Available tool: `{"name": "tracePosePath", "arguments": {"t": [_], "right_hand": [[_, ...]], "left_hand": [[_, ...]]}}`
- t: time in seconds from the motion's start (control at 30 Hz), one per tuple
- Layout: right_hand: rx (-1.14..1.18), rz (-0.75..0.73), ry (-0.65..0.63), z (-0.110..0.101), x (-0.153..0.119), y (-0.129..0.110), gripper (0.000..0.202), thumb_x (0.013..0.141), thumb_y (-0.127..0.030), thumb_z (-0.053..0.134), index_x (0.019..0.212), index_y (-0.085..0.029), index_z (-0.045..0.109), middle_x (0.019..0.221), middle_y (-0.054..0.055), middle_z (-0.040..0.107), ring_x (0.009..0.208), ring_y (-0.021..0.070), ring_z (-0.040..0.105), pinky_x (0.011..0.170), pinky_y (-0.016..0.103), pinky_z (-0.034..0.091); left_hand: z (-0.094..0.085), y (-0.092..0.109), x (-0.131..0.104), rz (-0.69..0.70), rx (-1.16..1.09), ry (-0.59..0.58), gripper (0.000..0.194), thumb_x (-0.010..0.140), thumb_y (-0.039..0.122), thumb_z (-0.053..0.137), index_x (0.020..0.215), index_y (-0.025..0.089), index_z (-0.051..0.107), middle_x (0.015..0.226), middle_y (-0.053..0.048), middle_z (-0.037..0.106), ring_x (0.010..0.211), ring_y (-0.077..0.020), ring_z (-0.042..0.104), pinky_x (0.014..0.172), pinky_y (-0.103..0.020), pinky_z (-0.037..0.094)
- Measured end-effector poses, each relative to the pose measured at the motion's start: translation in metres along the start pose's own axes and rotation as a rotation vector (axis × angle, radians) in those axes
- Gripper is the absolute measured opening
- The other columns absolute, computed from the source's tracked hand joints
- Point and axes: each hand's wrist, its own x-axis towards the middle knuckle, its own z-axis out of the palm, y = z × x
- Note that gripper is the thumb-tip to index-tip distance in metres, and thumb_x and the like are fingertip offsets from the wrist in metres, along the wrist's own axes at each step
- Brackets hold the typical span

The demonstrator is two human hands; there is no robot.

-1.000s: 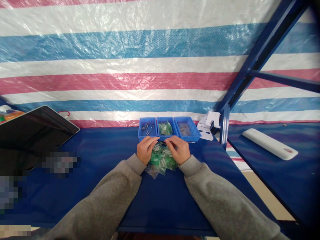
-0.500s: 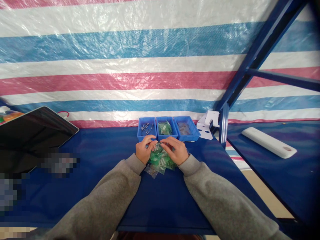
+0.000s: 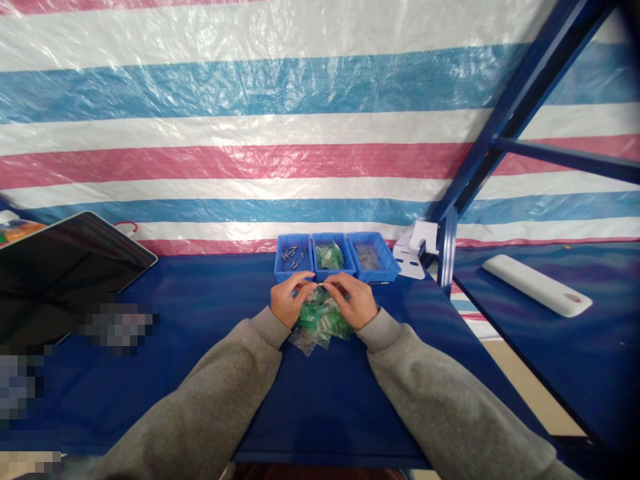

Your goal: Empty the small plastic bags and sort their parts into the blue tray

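My left hand (image 3: 290, 299) and my right hand (image 3: 353, 300) meet fingertip to fingertip above a pile of small clear and green plastic bags (image 3: 325, 322). Pinched between the thumbs and forefingers of both is a small silvery metal rod (image 3: 321, 285), mostly covered by the fingers. Just behind the hands stand three blue bins in a row. Several metal screw-like pieces lie in the left bin (image 3: 281, 270). Green packets fill part of the middle bin (image 3: 345, 270), and clear bags lie in the right bin (image 3: 385, 273).
A thin dark stick (image 3: 379, 283) lies in front of the right bin. White cut-out sheets (image 3: 413, 263) lean near the blue frame post (image 3: 447, 250). To the left rests a large dark screen (image 3: 75, 273); a long white device (image 3: 537, 285) lies on the right-hand table.
The fingertips of both hands have come slightly closer together, so less of the metal rod shows. The bags and bins have stayed in place.
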Motion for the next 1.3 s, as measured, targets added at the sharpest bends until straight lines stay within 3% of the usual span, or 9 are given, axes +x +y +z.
{"name": "tracePosePath", "arguments": {"t": [0.13, 0.33, 0.47, 0.57, 0.73, 0.97, 1.07, 1.3], "right_hand": [[-0.009, 0.027, 0.064, -0.0001, 0.0007, 0.0025, 0.021, 0.090, -0.029, 0.042, 0.085, -0.017, 0.059, 0.078, 0.004, 0.063, 0.066, 0.0131, 0.056, 0.064, 0.024, 0.044], [-0.064, -0.023, -0.038, 0.0038, 0.0004, 0.0066, 0.025, 0.090, -0.030, 0.042, 0.083, -0.018, 0.063, 0.071, 0.004, 0.062, 0.066, 0.0135, 0.057, 0.063, 0.024, 0.043], [-0.086, -0.005, -0.016, 0.0039, 0.0003, 0.0073, 0.027, 0.090, -0.031, 0.041, 0.082, -0.018, 0.063, 0.069, 0.003, 0.061, 0.064, 0.0135, 0.055, 0.062, 0.025, 0.042], [-0.085, 0.001, -0.013, 0.0026, 0.0005, 0.0066, 0.028, 0.090, -0.031, 0.041, 0.082, -0.017, 0.063, 0.069, 0.003, 0.061, 0.063, 0.0132, 0.054, 0.061, 0.025, 0.042], [-0.075, 0.010, 0.048, -0.0011, 0.0016, 0.0031, 0.027, 0.090, -0.031, 0.042, 0.082, -0.017, 0.063, 0.070, 0.003, 0.061, 0.059, 0.0125, 0.052, 0.061, 0.025, 0.042], [-0.016, -0.002, -0.004, -0.0024, 0.0016, -0.0002, 0.026, 0.089, -0.032, 0.042, 0.102, -0.019, 0.061, 0.081, 0.005, 0.063, 0.065, 0.0133, 0.055, 0.064, 0.026, 0.046], [0.000, -0.031, -0.051, -0.0006, 0.0007, -0.0001, 0.024, 0.089, -0.031, 0.043, 0.096, -0.019, 0.062, 0.078, 0.004, 0.062, 0.066, 0.0132, 0.055, 0.064, 0.025, 0.045], [-0.058, -0.016, -0.040, -0.0016, 0.0012, -0.0008, 0.027, 0.091, -0.032, 0.039, 0.083, -0.017, 0.060, 0.071, 0.003, 0.058, 0.065, 0.0134, 0.054, 0.063, 0.025, 0.042]], "left_hand": [[-0.0025, 0.0049, 0.0026, 0.046, 0.062, 0.005, 0.015, 0.081, 0.029, 0.057, 0.081, 0.017, 0.065, 0.075, -0.002, 0.068, 0.062, -0.0115, 0.063, 0.066, -0.023, 0.051], [-0.0012, 0.0069, 0.0017, 0.047, -0.042, 0.025, 0.011, 0.084, 0.026, 0.053, 0.084, 0.016, 0.058, 0.089, -0.006, 0.067, 0.081, -0.0140, 0.063, 0.073, -0.026, 0.052], [0.0016, 0.0010, -0.0011, -0.016, -0.115, 0.052, 0.010, 0.087, 0.025, 0.048, 0.088, 0.016, 0.051, 0.085, -0.006, 0.067, 0.074, -0.0123, 0.065, 0.070, -0.026, 0.053], [0.0013, -0.0004, -0.0004, -0.003, -0.022, 0.055, 0.012, 0.087, 0.025, 0.048, 0.092, 0.016, 0.054, 0.080, -0.004, 0.066, 0.069, -0.0117, 0.063, 0.069, -0.025, 0.052], [-0.0026, 0.0043, 0.0029, 0.095, 0.122, 0.005, 0.018, 0.086, 0.025, 0.050, 0.096, 0.019, 0.062, 0.094, -0.005, 0.067, 0.088, -0.0149, 0.062, 0.083, -0.027, 0.047], [0.0004, 0.0009, -0.0001, 0.021, 0.062, 0.045, 0.017, 0.082, 0.031, 0.056, 0.091, 0.017, 0.060, 0.067, 0.001, 0.064, 0.059, -0.0103, 0.061, 0.064, -0.021, 0.049], [0.0011, 0.0013, -0.0011, 0.010, 0.032, 0.020, 0.018, 0.082, 0.032, 0.056, 0.092, 0.017, 0.060, 0.057, 0.004, 0.060, 0.050, -0.0091, 0.058, 0.059, -0.020, 0.049], [-0.0040, 0.0093, 0.0005, 0.119, 0.077, 0.009, 0.016, 0.084, 0.024, 0.054, 0.092, 0.018, 0.065, 0.088, -0.004, 0.069, 0.081, -0.0140, 0.065, 0.078, -0.025, 0.050]]}}
